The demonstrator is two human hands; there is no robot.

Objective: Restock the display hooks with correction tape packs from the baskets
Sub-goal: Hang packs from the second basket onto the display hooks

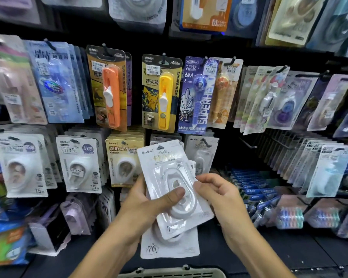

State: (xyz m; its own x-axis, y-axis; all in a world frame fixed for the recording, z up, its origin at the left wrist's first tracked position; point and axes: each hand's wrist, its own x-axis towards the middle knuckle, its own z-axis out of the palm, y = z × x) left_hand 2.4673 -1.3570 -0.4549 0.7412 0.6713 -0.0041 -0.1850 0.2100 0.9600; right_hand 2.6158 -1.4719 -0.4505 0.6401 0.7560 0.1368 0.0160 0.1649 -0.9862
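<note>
In front of the display wall, in the only view, from the head, the left hand (149, 199) grips a small stack of white correction tape packs (174, 189), with the thumb pressed on the plastic bubble of the top pack. The right hand (215, 189) is at the right edge of the stack; its fingers are curled there and seem to pinch the packs behind the top one, though the contact itself is partly hidden. The stack is held just below the lower row of hooks, in front of packs already hanging. A basket (173, 272) shows only its rim at the bottom edge.

The step, as I judge it, is to separate one pack and hang it. To do it well, the right hand should take one pack only, hold it near the top, and turn its hang hole square to the hook before pushing.

The bare hook (206, 141) just right of the stack, above similar white packs, looks like the target. Room is narrow: hanging packs stand close on both sides, and the upper row hangs low, so the approach should come straight from the front.
</note>
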